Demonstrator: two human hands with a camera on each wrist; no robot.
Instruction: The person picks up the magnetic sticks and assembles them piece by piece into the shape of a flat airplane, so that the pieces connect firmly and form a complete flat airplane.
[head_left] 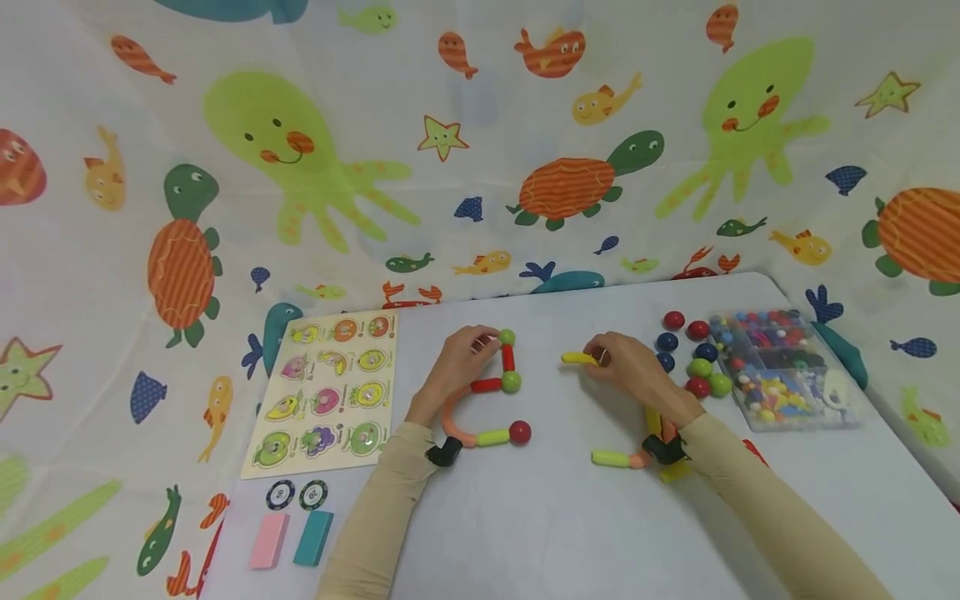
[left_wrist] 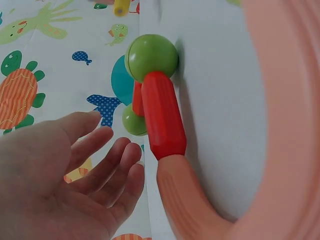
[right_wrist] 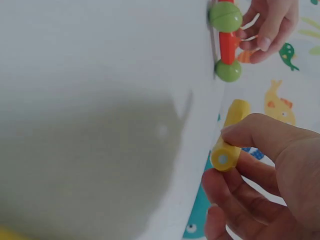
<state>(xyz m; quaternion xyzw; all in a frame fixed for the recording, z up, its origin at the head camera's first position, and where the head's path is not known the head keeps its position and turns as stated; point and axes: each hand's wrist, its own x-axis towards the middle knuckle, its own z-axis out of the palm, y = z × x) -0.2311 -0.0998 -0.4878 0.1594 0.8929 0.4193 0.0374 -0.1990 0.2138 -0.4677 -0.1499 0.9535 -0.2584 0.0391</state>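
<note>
My right hand [head_left: 622,362] pinches a yellow magnetic rod [right_wrist: 237,116] between thumb and fingers, above the white table. A pale metal disc shows in the rod's near end. My left hand [left_wrist: 85,170] has loosely bent fingers with nothing in them, just beside a chain of magnetic pieces. In that chain are a green ball [head_left: 511,382], a second green ball [head_left: 507,336], two red rods [left_wrist: 162,117], an orange curved rod [head_left: 450,414], a light green rod [head_left: 492,437] and a red ball [head_left: 520,432]. Under my right wrist lie a light green rod [head_left: 611,458] and other pieces, partly hidden.
Loose red, blue and green balls [head_left: 698,387] lie right of my right hand, near a clear compartment box [head_left: 806,425] of small beads. At left are a fruit puzzle board [head_left: 307,396], two round chips [head_left: 313,494], a pink block [head_left: 269,540] and a teal block [head_left: 313,538].
</note>
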